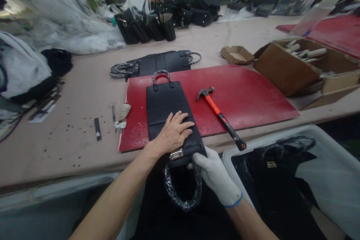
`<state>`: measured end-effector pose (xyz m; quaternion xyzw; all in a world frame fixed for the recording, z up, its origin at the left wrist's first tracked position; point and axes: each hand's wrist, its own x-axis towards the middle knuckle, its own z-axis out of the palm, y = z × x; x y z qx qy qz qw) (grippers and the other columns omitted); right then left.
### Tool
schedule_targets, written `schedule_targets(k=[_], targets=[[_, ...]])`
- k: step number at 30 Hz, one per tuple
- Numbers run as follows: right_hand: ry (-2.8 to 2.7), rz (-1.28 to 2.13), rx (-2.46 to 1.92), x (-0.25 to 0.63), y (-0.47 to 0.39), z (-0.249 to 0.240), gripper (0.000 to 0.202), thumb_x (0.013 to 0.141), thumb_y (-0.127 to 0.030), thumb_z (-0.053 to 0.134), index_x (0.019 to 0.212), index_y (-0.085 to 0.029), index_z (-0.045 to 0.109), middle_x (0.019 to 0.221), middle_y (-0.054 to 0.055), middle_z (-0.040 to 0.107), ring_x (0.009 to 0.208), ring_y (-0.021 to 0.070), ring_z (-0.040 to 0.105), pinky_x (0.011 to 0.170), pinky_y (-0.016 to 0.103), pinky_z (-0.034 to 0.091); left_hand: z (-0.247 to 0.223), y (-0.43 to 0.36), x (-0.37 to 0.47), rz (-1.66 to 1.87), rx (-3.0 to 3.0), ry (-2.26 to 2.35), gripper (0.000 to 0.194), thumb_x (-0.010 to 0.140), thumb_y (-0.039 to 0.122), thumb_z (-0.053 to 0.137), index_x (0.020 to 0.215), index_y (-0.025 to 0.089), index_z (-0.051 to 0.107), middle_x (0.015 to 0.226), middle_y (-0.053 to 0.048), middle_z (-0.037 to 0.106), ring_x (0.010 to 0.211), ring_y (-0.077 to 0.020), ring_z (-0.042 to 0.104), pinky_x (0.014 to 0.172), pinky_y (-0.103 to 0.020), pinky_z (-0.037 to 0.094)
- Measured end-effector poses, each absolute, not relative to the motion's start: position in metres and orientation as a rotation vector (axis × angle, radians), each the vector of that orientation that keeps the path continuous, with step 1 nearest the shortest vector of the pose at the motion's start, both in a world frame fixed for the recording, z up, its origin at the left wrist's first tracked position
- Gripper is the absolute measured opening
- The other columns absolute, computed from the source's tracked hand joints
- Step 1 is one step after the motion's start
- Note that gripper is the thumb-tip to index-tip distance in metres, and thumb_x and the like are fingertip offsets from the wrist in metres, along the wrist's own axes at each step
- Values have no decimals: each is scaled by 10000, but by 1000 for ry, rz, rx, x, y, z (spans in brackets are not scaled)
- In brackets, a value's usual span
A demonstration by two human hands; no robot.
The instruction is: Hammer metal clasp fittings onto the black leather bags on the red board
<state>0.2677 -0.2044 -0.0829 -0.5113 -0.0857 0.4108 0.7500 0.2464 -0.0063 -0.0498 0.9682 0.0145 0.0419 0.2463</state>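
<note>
In the head view, the black bag [168, 101] lies flat, its far part on the red board [239, 99] and its near end jutting over the table [92, 86] edge. The bare left hand [174, 133] rests palm down on it, fingers spread, gripping nothing. The gloved right hand [215, 170] pinches the near right corner, thumb on top beside the metal clasp [176, 154]; the fingers beneath are mostly hidden. A wrapped handle [180, 199] hangs below. The hammer [218, 112] lies right of the bag, its grip past the board's near edge. More bags [160, 63] lie just beyond the board.
</note>
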Motion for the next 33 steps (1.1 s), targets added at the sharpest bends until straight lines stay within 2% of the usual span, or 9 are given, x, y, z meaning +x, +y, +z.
schedule_targets(k=[3,8,12,20,24,29,33], targets=[[-229,876,-1142,271,-204,-82,325,762,-390,835,981,-161,763,879,55,722,747,191,628,662,305,553,-50,-3,247,79,2580,59,359,1046,306,511,1365,292,675,1613,-85,469,1573,-310,301,1286,-634,176],[-314,874,-1136,287,-198,-89,296,721,-377,843,928,-175,783,882,42,739,814,220,646,806,365,551,-50,1,250,51,2526,74,338,1048,334,517,1320,296,714,1606,-78,485,1574,-307,301,1289,-640,141],[-337,892,-1162,293,-196,-96,243,690,-351,848,843,-175,782,848,39,741,773,225,639,779,374,546,-50,-1,249,73,2529,73,319,1029,337,564,1300,305,728,1604,-73,490,1567,-315,318,1287,-648,149],[-324,919,-1222,296,-197,-98,234,664,-350,853,807,-175,792,761,23,702,726,202,586,696,329,510,-55,0,248,87,2525,48,319,1026,338,574,1304,314,727,1616,-64,478,1573,-318,304,1289,-653,130],[-330,932,-1239,300,-199,-99,287,654,-414,885,757,-171,772,711,14,669,675,187,555,675,329,499,-54,1,248,89,2529,49,316,1021,344,584,1300,316,729,1618,-59,473,1570,-321,308,1290,-650,140],[-354,947,-1261,303,-201,-101,372,646,-493,907,804,-174,798,743,29,694,688,205,579,666,339,508,-54,0,248,104,2530,43,308,1016,344,594,1288,310,736,1611,-59,482,1569,-327,308,1289,-652,148],[-412,944,-1270,304,-203,-103,345,707,-495,884,843,-187,810,776,30,710,713,210,597,696,344,520,-55,0,248,119,2523,42,302,1012,343,608,1277,295,744,1606,-75,489,1564,-331,320,1286,-650,157]])
